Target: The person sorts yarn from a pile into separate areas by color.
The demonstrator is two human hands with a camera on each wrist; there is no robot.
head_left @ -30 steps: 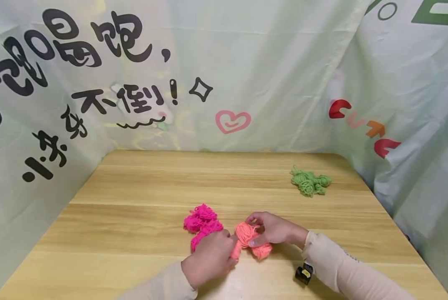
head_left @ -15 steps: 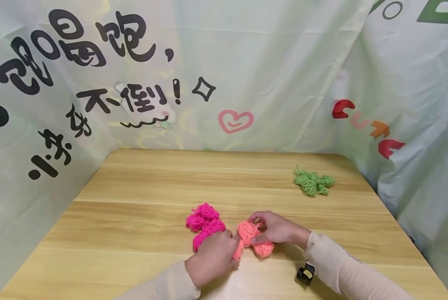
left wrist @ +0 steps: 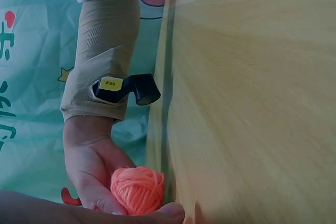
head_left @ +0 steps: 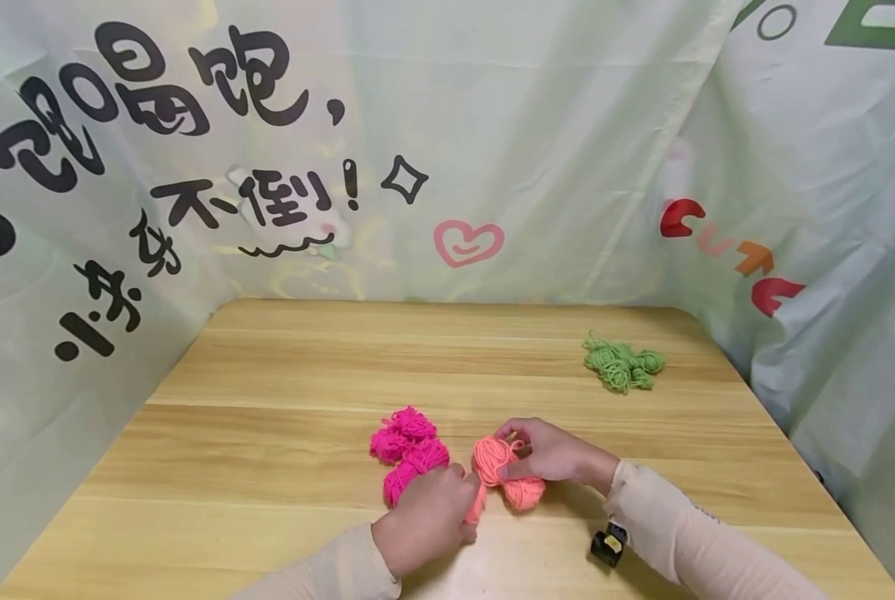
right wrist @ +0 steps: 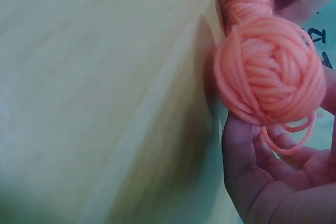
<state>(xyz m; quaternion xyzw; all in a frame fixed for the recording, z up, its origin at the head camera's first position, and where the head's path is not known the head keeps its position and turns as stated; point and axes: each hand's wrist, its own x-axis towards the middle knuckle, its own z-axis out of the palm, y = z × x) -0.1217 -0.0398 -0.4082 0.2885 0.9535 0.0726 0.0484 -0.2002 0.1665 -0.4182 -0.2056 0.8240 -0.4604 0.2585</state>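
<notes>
A coral yarn bundle (head_left: pixel 523 493) with rounded, wound lobes is between the two hands near the front of the table. My left hand (head_left: pixel 428 515) grips its left part, and the fingers hide much of that section. From the right, my right hand (head_left: pixel 554 452) holds the bundle with thumb and curled fingers. The right wrist view shows a round coral lobe (right wrist: pixel 270 69) with a loose loop over the right hand's fingers. Magenta yarn (head_left: pixel 410 446) lies just beyond the left hand, partly covered by it.
Green yarn (head_left: pixel 620 365) lies at the back right of the wooden table (head_left: pixel 290 350). A small black device (head_left: pixel 608 544) is strapped at the right wrist. Printed cloth (head_left: pixel 552 150) hangs behind the table and along its sides.
The coral yarn's lobes and my right hand have shifted slightly upward in the head view. My left hand keeps its grip nearly in place. The magenta and green yarn stay put.
</notes>
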